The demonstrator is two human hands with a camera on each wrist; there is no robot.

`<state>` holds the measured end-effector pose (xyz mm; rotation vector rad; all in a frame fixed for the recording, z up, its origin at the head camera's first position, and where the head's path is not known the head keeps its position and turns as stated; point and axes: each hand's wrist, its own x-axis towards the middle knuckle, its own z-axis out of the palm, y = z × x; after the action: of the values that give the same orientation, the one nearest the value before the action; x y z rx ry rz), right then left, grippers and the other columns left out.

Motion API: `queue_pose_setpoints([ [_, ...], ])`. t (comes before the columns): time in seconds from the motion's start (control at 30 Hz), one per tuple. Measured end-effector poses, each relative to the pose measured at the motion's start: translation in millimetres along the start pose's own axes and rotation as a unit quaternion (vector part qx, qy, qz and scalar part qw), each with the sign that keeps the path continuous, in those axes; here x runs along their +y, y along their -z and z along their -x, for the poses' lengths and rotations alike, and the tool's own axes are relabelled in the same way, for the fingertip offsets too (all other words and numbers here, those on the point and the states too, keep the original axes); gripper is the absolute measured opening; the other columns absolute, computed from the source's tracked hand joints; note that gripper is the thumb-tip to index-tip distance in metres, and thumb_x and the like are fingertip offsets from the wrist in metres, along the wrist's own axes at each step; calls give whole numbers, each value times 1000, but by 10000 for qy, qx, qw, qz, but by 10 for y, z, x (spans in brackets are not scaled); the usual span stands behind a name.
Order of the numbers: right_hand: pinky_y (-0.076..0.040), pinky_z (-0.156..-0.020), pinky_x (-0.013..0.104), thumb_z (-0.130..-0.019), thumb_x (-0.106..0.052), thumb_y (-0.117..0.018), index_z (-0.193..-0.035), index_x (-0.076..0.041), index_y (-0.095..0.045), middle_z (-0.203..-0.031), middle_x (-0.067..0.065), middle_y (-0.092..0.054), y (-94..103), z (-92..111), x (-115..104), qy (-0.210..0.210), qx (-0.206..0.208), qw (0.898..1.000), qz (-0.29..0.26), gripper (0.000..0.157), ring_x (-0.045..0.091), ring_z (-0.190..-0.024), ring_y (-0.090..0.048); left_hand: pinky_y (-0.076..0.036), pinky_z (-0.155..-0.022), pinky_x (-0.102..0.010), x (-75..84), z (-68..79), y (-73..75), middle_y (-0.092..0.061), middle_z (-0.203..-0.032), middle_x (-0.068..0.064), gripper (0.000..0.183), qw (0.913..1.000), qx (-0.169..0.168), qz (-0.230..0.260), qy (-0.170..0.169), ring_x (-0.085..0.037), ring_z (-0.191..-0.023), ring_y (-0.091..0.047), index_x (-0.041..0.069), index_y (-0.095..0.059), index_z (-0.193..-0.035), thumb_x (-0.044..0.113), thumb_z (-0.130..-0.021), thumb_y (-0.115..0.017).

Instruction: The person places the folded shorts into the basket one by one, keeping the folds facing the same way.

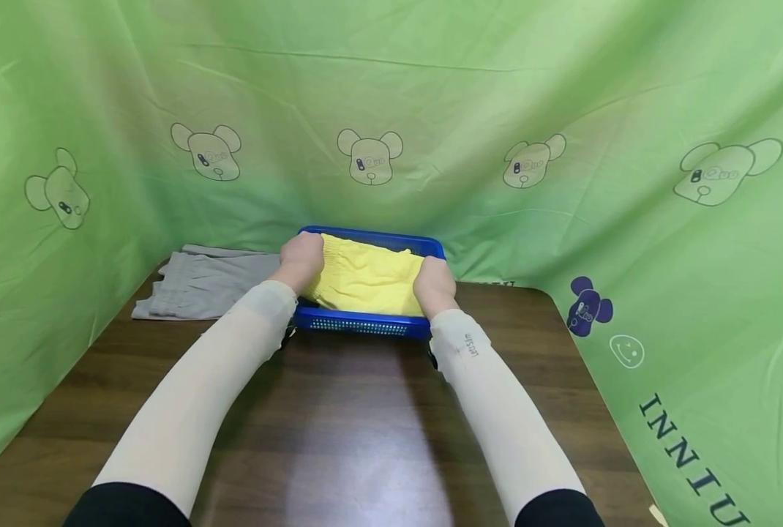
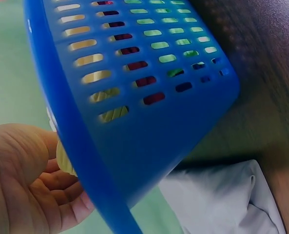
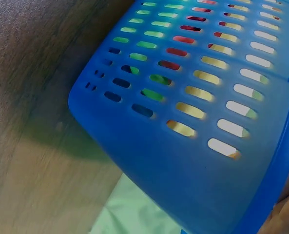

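Observation:
A folded yellow garment (image 1: 372, 274) with a gathered band at its left end lies across the blue basket (image 1: 358, 323), inside its rim. My left hand (image 1: 302, 258) grips the band end at the basket's left side. In the left wrist view its fingers (image 2: 61, 192) curl by the yellow cloth, right at the basket's rim. At the opposite end, my right hand (image 1: 435, 282) holds the garment's right edge. The basket's wall hides most of that hand in the right wrist view. Red and green cloth (image 3: 169, 65) shows through the basket's slots.
A folded grey garment (image 1: 207, 282) lies on the wooden table (image 1: 358, 424) left of the basket. Green curtain (image 1: 451, 95) with bear-head prints hangs behind and along both sides, close behind the basket.

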<state>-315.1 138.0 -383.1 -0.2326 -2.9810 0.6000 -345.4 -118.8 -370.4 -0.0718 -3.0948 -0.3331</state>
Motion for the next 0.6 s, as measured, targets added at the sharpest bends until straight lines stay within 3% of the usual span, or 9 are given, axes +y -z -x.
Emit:
queue_pose_setpoints([
  [0.37, -60, -80, 50, -103, -2, -45, -115, -3, -68, -119, 19, -71, 22, 42, 16, 366, 161, 9991, 155, 26, 32, -103, -70, -59, -74, -54, -3, 96, 79, -67, -126, -20, 30, 9993, -48, -246, -281, -36, -104, -68, 3, -67, -119, 3, -103, -42],
  [0.6, -59, -78, 51, -102, -3, -42, -111, -3, -64, -116, 20, -70, 62, 90, 69, 740, 150, 9970, 151, 24, 33, -100, -70, -58, -73, -50, -33, 167, 123, -68, -121, -18, 27, 9980, -215, -346, -484, -28, -95, -65, 5, -67, -115, 2, -101, -44],
])
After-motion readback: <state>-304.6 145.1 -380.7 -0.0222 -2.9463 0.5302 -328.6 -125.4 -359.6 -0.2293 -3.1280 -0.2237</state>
